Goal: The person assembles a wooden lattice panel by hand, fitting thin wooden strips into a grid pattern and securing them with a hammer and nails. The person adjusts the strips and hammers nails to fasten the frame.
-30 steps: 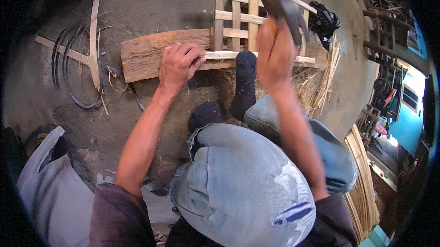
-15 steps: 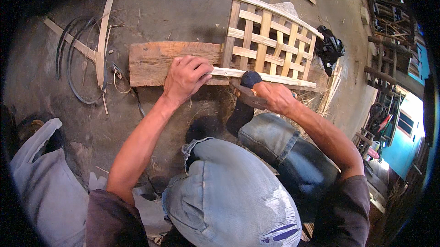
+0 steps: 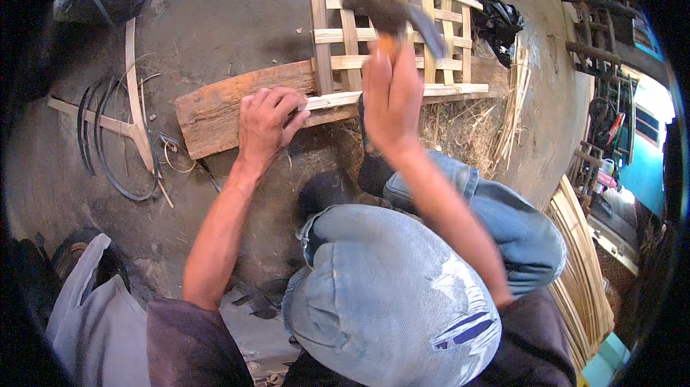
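A woven lattice panel of flat pale bamboo slats [image 3: 321, 49] lies over a thick wooden plank [image 3: 215, 110]. Along the panel's near edge runs a pale split-bamboo strip [image 3: 460, 89]. My left hand [image 3: 266, 122] pinches the strip's left end, its fingers curled and resting at the plank. My right hand [image 3: 392, 96] is wrapped round the orange handle of a hammer [image 3: 377, 12], held up above the panel. Motion blurs the dark hammer head, and it covers part of the lattice. The right hand hides a stretch of the strip.
Black hoops of banding [image 3: 108, 150] and joined wooden slats [image 3: 131, 63] lie on the floor at left. A black plastic bag [image 3: 496, 24] sits beyond the panel's right end. Thin strips [image 3: 514, 103] and shavings lie near my foot; long bamboo slats [image 3: 582, 272] are at right.
My right hand has lifted the hammer from beside the near strip to above the panel. My left hand keeps its hold at the strip's end. The whole view has shifted somewhat.
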`<action>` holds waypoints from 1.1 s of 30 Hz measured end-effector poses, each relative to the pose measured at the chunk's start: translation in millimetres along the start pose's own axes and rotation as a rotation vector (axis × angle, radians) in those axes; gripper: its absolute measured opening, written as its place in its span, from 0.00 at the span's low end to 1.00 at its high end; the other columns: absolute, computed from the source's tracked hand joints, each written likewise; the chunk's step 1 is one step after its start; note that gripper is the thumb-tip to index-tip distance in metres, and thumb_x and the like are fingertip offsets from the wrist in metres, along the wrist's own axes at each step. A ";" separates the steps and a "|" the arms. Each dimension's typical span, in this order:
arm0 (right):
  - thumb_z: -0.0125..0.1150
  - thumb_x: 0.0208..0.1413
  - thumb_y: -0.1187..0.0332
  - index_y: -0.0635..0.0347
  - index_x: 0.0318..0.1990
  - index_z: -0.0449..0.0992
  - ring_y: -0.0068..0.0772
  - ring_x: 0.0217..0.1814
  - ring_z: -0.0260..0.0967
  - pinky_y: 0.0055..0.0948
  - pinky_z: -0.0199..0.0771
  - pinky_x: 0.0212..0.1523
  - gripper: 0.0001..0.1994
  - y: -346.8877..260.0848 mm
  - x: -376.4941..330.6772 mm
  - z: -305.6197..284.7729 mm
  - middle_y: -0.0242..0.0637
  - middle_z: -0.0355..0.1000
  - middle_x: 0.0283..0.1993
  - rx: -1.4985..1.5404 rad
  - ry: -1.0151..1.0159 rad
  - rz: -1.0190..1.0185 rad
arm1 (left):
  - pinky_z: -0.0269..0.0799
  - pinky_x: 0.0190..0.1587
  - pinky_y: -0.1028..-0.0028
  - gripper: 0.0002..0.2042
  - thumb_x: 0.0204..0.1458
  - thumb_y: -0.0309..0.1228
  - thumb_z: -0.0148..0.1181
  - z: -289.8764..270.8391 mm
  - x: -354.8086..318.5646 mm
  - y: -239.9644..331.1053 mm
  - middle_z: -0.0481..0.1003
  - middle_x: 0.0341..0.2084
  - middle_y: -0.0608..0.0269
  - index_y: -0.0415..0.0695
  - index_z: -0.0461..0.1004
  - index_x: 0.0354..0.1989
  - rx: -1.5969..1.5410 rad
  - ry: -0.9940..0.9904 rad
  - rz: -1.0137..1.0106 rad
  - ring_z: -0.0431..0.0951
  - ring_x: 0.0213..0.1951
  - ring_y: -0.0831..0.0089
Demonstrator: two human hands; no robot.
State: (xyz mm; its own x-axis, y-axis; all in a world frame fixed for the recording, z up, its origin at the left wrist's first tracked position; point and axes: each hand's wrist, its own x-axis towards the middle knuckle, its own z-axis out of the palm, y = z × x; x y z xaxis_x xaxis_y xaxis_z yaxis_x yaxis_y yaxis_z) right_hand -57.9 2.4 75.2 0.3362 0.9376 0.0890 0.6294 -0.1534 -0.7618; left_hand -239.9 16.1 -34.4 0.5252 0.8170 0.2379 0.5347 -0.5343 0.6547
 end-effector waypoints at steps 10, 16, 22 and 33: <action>0.56 0.59 0.71 0.64 0.46 0.73 0.60 0.42 0.73 0.44 0.76 0.38 0.10 74.7 -148.8 21.1 0.53 0.71 0.47 -0.251 -0.141 0.013 | 0.64 0.42 0.68 0.10 0.45 0.33 0.67 3.8 5.1 -19.1 0.77 0.36 0.76 0.54 0.77 0.37 -0.001 -0.016 0.217 0.74 0.40 0.72; 0.56 0.59 0.72 0.64 0.49 0.72 0.59 0.42 0.73 0.42 0.76 0.39 0.12 61.0 -139.4 20.6 0.51 0.71 0.48 -0.198 0.006 -0.156 | 0.64 0.42 0.69 0.10 0.43 0.32 0.67 -2.3 0.7 -20.0 0.76 0.35 0.76 0.54 0.77 0.36 0.019 -0.022 0.204 0.74 0.39 0.73; 0.54 0.59 0.74 0.64 0.49 0.71 0.57 0.39 0.73 0.44 0.76 0.37 0.11 62.3 -132.8 27.4 0.49 0.71 0.44 -0.390 -0.091 -0.043 | 0.64 0.42 0.68 0.08 0.44 0.34 0.66 2.0 6.7 -18.7 0.76 0.33 0.76 0.55 0.77 0.34 0.004 0.001 0.195 0.74 0.39 0.72; 0.56 0.57 0.75 0.65 0.43 0.72 0.58 0.37 0.71 0.42 0.75 0.34 0.07 21.2 -124.4 12.5 0.50 0.70 0.39 -0.205 0.077 -0.005 | 0.64 0.44 0.67 0.09 0.46 0.33 0.67 -1.5 9.4 -14.9 0.77 0.37 0.74 0.54 0.77 0.37 -0.011 -0.052 0.169 0.74 0.41 0.70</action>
State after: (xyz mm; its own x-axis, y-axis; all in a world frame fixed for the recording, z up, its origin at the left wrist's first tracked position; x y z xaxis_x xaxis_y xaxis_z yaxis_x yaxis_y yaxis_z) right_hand -95.1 -113.6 40.0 0.3798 0.9133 0.1471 0.7581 -0.2161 -0.6153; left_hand -243.9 32.0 -40.9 0.6405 0.7033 0.3083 0.4290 -0.6607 0.6160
